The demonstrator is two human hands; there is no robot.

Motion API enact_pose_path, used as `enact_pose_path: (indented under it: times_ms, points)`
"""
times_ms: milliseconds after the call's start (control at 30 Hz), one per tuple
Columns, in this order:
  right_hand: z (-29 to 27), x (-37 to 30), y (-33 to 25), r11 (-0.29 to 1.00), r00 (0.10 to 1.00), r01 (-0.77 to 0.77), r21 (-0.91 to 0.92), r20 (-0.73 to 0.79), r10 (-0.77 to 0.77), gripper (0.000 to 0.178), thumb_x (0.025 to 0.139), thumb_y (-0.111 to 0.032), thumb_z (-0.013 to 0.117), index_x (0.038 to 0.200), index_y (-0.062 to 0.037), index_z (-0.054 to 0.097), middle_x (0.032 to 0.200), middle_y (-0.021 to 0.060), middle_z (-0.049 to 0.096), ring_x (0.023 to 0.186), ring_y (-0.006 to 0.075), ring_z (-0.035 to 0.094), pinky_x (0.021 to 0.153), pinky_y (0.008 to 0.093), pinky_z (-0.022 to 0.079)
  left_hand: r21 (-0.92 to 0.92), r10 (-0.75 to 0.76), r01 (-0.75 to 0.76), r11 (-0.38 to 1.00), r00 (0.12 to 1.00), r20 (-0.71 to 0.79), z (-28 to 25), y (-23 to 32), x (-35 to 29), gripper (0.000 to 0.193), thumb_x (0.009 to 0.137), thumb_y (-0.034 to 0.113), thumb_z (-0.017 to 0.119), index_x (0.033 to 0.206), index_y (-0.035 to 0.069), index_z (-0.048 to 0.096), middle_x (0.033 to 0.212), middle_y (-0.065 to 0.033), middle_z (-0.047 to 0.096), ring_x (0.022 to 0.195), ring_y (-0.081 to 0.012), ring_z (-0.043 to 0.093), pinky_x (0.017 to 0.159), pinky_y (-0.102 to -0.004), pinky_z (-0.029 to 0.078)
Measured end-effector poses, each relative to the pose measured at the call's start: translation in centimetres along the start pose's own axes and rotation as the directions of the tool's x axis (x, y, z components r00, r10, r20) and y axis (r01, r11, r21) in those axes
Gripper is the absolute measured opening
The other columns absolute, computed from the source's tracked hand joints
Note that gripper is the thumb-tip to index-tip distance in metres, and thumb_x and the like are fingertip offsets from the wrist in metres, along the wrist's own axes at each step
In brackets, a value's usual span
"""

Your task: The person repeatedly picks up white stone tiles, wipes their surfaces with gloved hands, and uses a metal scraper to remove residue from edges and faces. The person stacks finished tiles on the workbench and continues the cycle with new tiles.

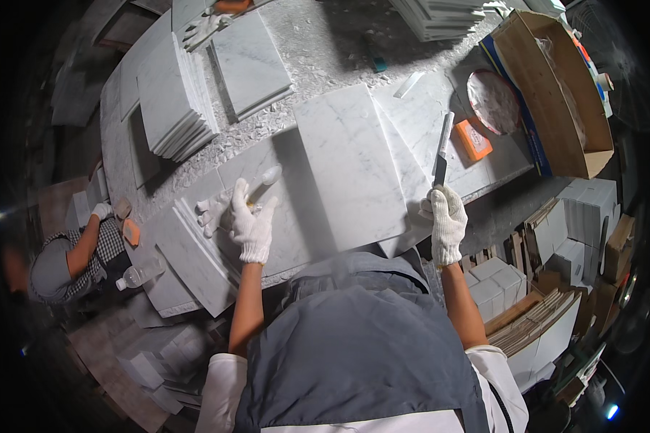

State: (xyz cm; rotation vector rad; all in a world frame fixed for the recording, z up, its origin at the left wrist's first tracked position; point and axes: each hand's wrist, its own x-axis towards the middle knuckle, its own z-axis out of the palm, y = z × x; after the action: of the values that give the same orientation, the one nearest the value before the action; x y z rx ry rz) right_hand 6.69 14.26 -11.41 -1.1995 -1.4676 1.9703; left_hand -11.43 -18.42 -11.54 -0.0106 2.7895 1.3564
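Nearest: my grey apron (354, 346), under the near edge of the work.

Next out, right hand (446, 216): gloved, fist closed firmly round the near end of a slim tool (446, 137), dark low down, bright beyond. Held right of the big slab, it points far, tip slightly right; long axis near-to-far.

Left hand (253, 220), a touch further left: gloved, half curled, thumb and index pinching a small pale-tipped item (270, 175), other fingers loose toward the left. Can't tell what it is; too small and blurred. Its axis slants far and right, tip leading.

Between the hands lies the big marble slab (350, 166), flat, on top of another slab (406, 155) that shows at its right. Long axis mostly near-far, far end leaning left, near end by my apron.

How I'd handle it: keep the slim tool low and light, wrist straight, moving along the slab's long edge, not across; hard prying would likely chip a corner. Left fingers out of the tool's line. Steady the slab before loading it, since the offset underneath may let it slide. Wipe grit off first; chips could scratch the face.

Further: orange box (473, 139) on the right, bowl of white stuff (493, 101) beyond it, chips over the far surface (307, 43).
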Motion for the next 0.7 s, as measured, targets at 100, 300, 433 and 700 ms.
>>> enact_pose_path:
  times_ms: [100,300,433,700]
  points:
    - [0.3,0.2,0.1,1.0,1.0,0.018,-0.017,-0.003,-0.018,0.034,0.101,-0.02,0.07,0.125,0.0036,0.064,0.096,0.0049,0.068,0.076,0.0116,0.067,0.069,0.027,0.06,0.097,0.129,-0.123,0.988,0.99,-0.064,-0.5,1.5,-1.3,0.082,0.082,0.018,0.087,0.15,0.002,0.044,0.145,-0.019,0.053,0.132,-0.0345,0.052,0.113,-0.0426,0.043]
    - [1.2,0.1,-1.5,0.994,0.995,-0.099,-0.042,-0.005,0.099,0.035,0.1,-0.02,0.07,0.127,0.0025,0.064,0.099,0.0052,0.07,0.079,0.0136,0.07,0.07,0.0279,0.061,0.15,0.635,-0.663,0.733,0.747,0.197,3.4,6.3,-0.1,0.071,0.084,0.035,0.085,0.141,0.005,0.054,0.139,-0.0168,0.055,0.131,-0.0357,0.051,0.113,-0.0465,0.042]
    - [1.8,0.5,-2.6,0.99,0.99,-0.137,-0.025,0.02,0.138,0.034,0.1,-0.021,0.071,0.125,0.0022,0.066,0.1,0.006,0.071,0.081,0.0153,0.073,0.071,0.0294,0.062,0.082,0.728,-0.769,0.634,0.629,0.272,8.7,9.1,3.3,0.075,0.078,0.04,0.087,0.138,0.007,0.057,0.14,-0.0147,0.054,0.135,-0.035,0.048,0.115,-0.0458,0.04]
    - [2.1,1.0,-2.5,0.983,0.988,-0.156,-0.094,-0.023,0.155,0.033,0.1,-0.021,0.071,0.123,0.0011,0.067,0.099,0.0073,0.072,0.081,0.0159,0.074,0.07,0.0293,0.062,0.225,0.691,-0.831,0.509,0.55,0.469,15.4,11.4,11.3,0.089,0.074,0.056,0.081,0.145,0.013,0.05,0.15,-0.01,0.045,0.144,-0.0314,0.036,0.122,-0.0479,0.027]
